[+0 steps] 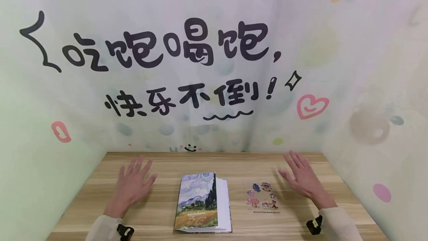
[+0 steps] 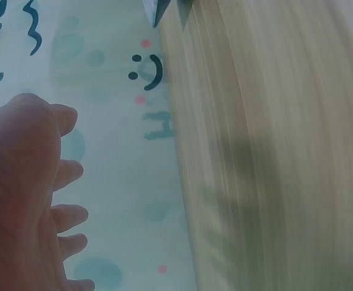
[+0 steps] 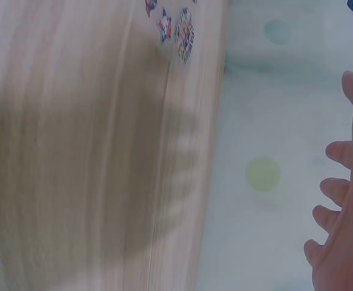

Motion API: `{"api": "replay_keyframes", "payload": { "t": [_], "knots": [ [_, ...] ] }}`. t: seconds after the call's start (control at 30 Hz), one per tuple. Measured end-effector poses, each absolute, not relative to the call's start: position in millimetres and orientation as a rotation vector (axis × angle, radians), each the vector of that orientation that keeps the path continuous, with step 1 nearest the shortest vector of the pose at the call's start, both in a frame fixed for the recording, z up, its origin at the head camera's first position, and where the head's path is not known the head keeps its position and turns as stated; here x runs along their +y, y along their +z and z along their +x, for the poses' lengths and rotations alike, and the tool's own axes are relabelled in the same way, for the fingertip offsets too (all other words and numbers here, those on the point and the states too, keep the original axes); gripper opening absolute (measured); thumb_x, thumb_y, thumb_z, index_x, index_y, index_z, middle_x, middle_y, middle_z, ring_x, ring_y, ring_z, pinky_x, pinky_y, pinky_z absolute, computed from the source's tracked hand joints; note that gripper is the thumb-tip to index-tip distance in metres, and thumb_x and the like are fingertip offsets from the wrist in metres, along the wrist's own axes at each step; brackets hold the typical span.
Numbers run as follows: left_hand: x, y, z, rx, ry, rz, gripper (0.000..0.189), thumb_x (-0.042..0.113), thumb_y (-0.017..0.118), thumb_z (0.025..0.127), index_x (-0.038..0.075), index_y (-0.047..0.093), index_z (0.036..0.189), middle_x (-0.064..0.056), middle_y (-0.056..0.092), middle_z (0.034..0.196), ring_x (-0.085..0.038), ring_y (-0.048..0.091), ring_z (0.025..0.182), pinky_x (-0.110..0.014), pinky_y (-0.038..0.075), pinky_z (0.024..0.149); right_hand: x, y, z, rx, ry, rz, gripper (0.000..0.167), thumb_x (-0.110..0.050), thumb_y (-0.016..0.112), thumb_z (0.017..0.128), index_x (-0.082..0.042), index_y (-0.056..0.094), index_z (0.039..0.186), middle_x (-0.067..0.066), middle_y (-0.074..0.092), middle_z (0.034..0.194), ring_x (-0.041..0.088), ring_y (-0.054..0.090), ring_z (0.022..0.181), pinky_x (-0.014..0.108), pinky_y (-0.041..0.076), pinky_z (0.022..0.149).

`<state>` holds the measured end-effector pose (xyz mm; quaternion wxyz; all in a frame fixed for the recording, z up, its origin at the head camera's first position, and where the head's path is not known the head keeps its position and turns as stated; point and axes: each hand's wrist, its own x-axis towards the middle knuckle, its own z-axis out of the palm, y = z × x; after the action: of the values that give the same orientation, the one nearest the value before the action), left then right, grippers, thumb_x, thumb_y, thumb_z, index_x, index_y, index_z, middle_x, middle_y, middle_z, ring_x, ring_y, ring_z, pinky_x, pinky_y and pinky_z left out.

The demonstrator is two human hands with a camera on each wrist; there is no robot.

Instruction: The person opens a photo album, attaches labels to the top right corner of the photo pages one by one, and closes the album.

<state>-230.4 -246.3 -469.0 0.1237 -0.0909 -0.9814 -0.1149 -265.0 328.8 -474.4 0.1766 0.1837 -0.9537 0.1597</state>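
Note:
A photo album (image 1: 197, 200) with a painted landscape cover stands near the middle of the table, its cover partly lifted from the white pages (image 1: 223, 203). To its right lies a clear sheet of small colourful stickers (image 1: 266, 186). My left hand (image 1: 132, 187), fingers spread and holding nothing, is over the table left of the album. In the left wrist view, only a corner of the album (image 2: 156, 11) shows. My right hand (image 1: 303, 177), likewise spread and bare, is right of the stickers; some stickers (image 3: 184, 35) appear at the top of the right wrist view.
The wood-grain table (image 1: 160, 166) meets a pale printed curtain (image 1: 214, 133) along its back edge, with large dark lettering on it. Pale walls (image 1: 43, 174) flank both sides. Shadows of the hands fall on the tabletop. Each sleeve cuff has a black wrist device (image 1: 125, 231) beside it.

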Motion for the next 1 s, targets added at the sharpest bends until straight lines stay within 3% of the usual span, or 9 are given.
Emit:
{"api": "replay_keyframes", "payload": {
  "t": [0.43, 1.0],
  "knots": [
    [-213.1, -473.5, -231.0, -2.833, -0.392, -0.317, 0.06, 0.041, 0.051, 0.101, 0.005, 0.044, 0.148, -0.029, 0.038, 0.151, -0.051, 0.03, 0.141, -0.07, 0.022, 0.11, 299.7, -479.4, -264.6, -2.693, 0.504, 0.606, 0.066, -0.036, 0.06, 0.097, 0.003, 0.041, 0.147, 0.029, 0.031, 0.155, 0.049, 0.024, 0.142, 0.065, 0.021, 0.111],
    [-177.0, -487.0, -229.0, -2.888, -0.549, -0.347, 0.061, 0.042, 0.05, 0.102, 0.008, 0.039, 0.151, -0.028, 0.035, 0.153, -0.048, 0.03, 0.142, -0.065, 0.022, 0.114, 261.0, -489.8, -262.2, -2.72, 0.538, 0.797, 0.064, -0.023, 0.064, 0.095, 0.002, 0.04, 0.148, 0.027, 0.034, 0.155, 0.047, 0.032, 0.141, 0.063, 0.029, 0.11]
  ]
}}
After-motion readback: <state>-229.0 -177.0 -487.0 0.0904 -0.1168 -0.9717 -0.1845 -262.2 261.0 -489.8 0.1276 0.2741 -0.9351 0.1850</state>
